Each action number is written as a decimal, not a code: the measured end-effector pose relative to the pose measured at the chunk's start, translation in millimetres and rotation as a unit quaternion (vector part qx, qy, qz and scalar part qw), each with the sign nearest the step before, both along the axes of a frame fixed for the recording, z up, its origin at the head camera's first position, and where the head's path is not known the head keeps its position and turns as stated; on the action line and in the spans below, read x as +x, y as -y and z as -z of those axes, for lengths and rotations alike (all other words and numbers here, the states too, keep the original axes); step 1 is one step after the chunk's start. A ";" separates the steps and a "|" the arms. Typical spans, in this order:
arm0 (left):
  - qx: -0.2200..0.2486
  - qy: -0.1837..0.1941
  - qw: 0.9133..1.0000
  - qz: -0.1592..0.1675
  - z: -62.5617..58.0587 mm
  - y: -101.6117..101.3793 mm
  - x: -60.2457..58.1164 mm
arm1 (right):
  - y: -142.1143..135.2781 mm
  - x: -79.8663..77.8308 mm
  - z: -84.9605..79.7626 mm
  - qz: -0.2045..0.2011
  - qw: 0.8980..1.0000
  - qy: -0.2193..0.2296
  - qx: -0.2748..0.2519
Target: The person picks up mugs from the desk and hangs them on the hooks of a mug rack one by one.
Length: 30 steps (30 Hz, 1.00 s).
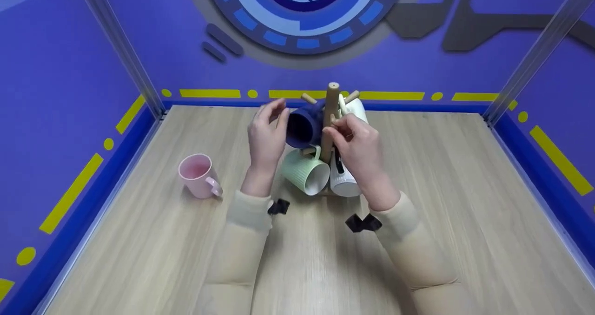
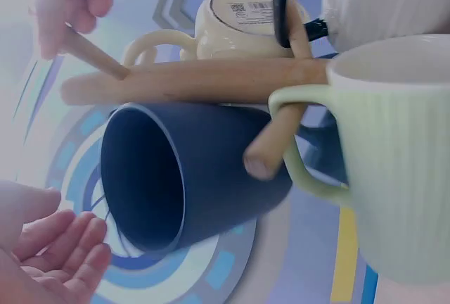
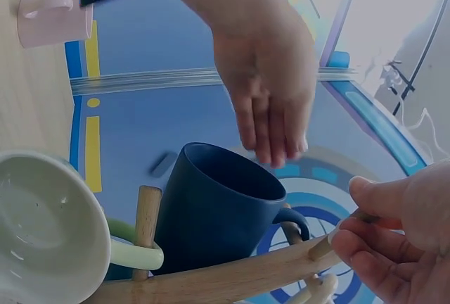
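A wooden mug tree (image 1: 332, 102) stands on the table with several mugs on its pegs. My right hand (image 1: 360, 143) pinches the end of an upper peg (image 2: 95, 52) between thumb and fingers. My left hand (image 1: 267, 136) is beside the navy mug (image 3: 214, 212), fingers loosely extended and a small gap from its rim in the wrist views. That mug hangs tilted by its handle, mouth toward my left hand. Below it hangs a light green ribbed mug (image 1: 302, 171). A white mug (image 1: 345, 182) with a black handle and a cream mug (image 2: 242, 22) hang on the other side.
A pink mug (image 1: 197, 175) stands upright on the wooden table (image 1: 153, 254), left of the mug tree. Blue panels (image 1: 465, 73) with yellow marks close in the back and both sides.
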<state>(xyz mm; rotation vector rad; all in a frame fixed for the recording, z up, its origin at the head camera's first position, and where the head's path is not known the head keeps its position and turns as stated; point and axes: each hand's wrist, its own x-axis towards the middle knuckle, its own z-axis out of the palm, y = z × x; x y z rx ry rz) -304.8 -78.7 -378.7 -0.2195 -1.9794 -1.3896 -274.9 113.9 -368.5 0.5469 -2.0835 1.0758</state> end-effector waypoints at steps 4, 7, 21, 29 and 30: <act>0.005 0.042 0.999 -0.015 10.3 15.2 17.3 | -1.2 -0.3 0.9 0.003 1.000 -0.005 -0.002; -0.011 0.096 0.995 -0.030 12.3 30.6 29.2 | -1.2 -0.5 1.8 0.005 1.000 -0.008 -0.003; -0.154 0.469 0.869 -0.037 21.3 133.1 69.9 | -4.8 0.5 4.3 -0.022 1.000 0.002 -0.014; -0.193 0.523 0.828 -0.060 49.4 149.1 72.0 | -9.0 9.2 7.9 -0.039 0.999 -0.012 0.007; -0.195 0.525 0.826 -0.063 53.7 149.1 71.5 | -8.1 10.9 8.7 -0.041 0.999 -0.016 0.005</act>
